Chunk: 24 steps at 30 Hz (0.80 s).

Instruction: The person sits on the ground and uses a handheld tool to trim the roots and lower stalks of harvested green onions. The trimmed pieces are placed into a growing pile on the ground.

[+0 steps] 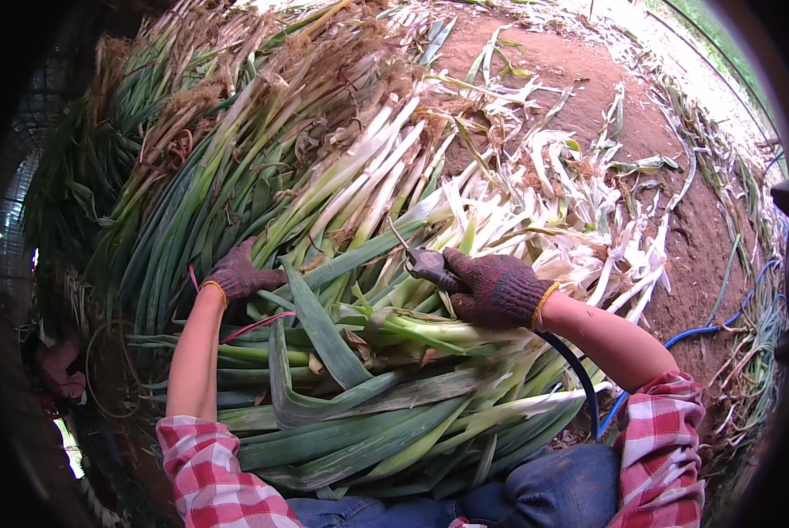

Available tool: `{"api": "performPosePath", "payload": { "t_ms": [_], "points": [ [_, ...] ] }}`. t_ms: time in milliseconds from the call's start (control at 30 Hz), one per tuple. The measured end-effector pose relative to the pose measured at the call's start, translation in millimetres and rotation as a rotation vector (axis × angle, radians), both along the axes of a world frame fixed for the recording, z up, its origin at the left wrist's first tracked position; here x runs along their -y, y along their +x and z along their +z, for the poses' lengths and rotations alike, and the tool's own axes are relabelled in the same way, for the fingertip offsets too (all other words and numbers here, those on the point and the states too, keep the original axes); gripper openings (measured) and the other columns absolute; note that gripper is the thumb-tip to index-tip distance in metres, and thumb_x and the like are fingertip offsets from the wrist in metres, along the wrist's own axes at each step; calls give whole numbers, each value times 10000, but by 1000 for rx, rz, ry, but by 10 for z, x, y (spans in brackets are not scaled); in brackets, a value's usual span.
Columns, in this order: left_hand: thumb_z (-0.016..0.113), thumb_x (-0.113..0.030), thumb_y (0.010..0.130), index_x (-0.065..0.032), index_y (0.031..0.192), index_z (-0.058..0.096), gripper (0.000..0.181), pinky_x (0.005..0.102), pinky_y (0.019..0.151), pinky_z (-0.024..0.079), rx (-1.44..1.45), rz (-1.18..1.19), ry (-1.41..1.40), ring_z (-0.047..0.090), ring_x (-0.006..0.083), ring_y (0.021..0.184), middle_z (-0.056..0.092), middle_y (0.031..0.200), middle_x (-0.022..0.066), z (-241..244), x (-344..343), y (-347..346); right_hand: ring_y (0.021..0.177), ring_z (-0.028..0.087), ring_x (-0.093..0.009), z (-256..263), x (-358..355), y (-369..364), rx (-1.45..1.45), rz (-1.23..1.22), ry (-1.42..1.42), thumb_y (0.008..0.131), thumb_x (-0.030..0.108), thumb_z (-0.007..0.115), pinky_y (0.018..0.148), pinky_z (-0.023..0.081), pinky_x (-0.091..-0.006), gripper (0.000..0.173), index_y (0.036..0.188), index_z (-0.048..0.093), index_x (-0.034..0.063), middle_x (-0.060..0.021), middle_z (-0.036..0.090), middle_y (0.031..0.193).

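Before me lies a thick heap of long green onions [368,356], with broad green leaves and pale shanks. My left hand [239,274], in a dark knitted glove, rests among the leaves at the left of the heap. Its thumb points right, apart from the fingers, whose tips are partly hidden, so whether it grips a stalk is unclear. My right hand [500,287], gloved alike, is closed around an air blow gun [432,265]. The gun's thin bent metal nozzle [400,234] points up and left over the onions. From under that hand runs a dark hose [579,376].
Unpeeled onions [236,145] with brown roots are stacked at the upper left. Stripped pale skins [566,191] litter the right side and the bare soil [559,53]. A blue hose [704,330] crosses the ground at right. Red ties [256,325] lie among the leaves.
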<state>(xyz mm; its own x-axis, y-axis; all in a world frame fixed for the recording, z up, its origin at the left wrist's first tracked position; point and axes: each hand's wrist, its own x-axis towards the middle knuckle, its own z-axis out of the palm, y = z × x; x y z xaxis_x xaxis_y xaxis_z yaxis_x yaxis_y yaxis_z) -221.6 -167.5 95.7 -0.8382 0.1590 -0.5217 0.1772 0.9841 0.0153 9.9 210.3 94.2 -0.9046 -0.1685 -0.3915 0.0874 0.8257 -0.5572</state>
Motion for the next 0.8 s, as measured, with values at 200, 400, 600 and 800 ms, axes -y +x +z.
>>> {"api": "performPosePath", "payload": {
  "t_ms": [200,400,600,800],
  "points": [
    [806,-614,735,3,1478,503,1012,428,1122,443,-135,120,137,588,366,1311,607,1395,265,-255,301,-377,859,699,-452,-149,44,-23,-24,4,22,871,390,626,777,548,-556,593,1374,492,106,-254,713,950],
    [792,-393,755,-46,1348,596,715,436,1021,508,-246,-49,17,652,406,1163,685,1237,247,-338,124,-199,848,696,-456,-111,34,-17,-13,-9,-9,869,362,613,774,541,-565,570,1366,489,111,-259,710,932],
    [780,-367,751,-15,1162,639,559,457,931,536,-216,-82,74,676,436,1036,706,1077,262,110,86,-105,901,699,-462,-66,31,0,-16,2,-16,885,355,592,816,542,-554,564,1328,497,21,-269,713,963],
    [721,-308,801,17,1056,692,414,362,735,549,-106,-39,223,656,179,756,698,840,120,998,-25,-97,916,698,-462,-103,67,25,-16,0,-18,893,345,592,828,539,-555,549,1321,491,18,-271,713,977]
  ]
}}
